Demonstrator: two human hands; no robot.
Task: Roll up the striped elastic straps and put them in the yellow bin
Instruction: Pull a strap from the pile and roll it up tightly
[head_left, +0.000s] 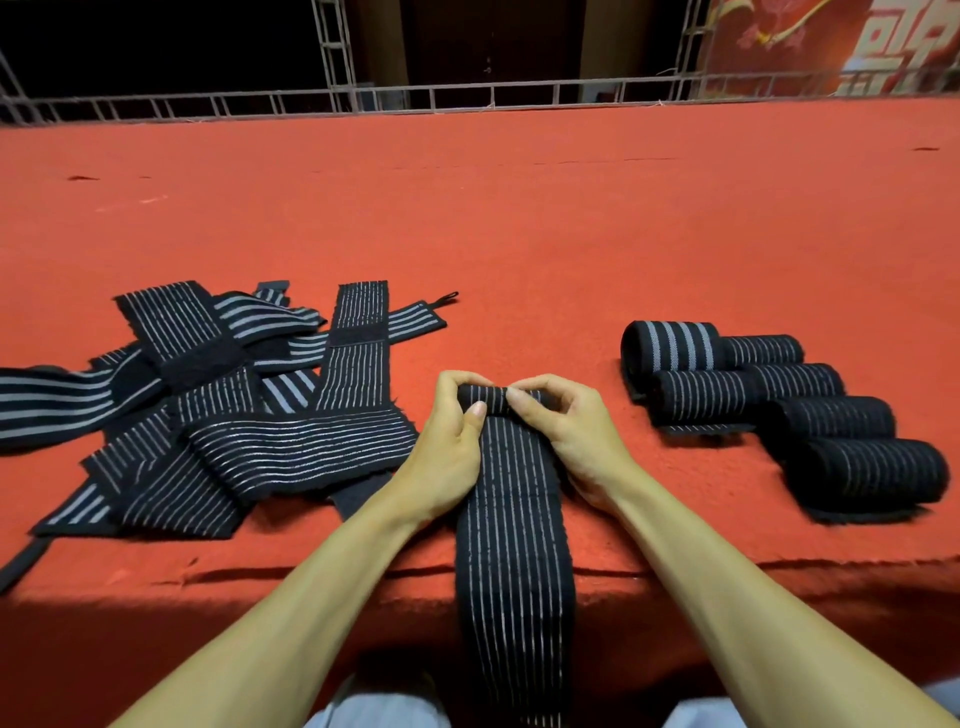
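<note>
Left hand (452, 431) and right hand (569, 436) both pinch the small roll (491, 399) begun at the far end of one striped elastic strap (511, 545). The thumbs are on the near side and the fingers curl over the top. From the roll the strap runs flat toward six o'clock, over the edge of the red-covered table (519, 208), and hangs down.

At nine o'clock lies a pile of loose straps (208, 415), crossing each other, its nearest end just beside the left hand. At three o'clock, well apart, stand the finished rolls (779, 405). The yellow bin is not in view.

I think the roll is still very small, so it may spring open if one pinch loosens. If one hand turns faster, it may wind crooked. The hanging tail may also pull it sideways.
</note>
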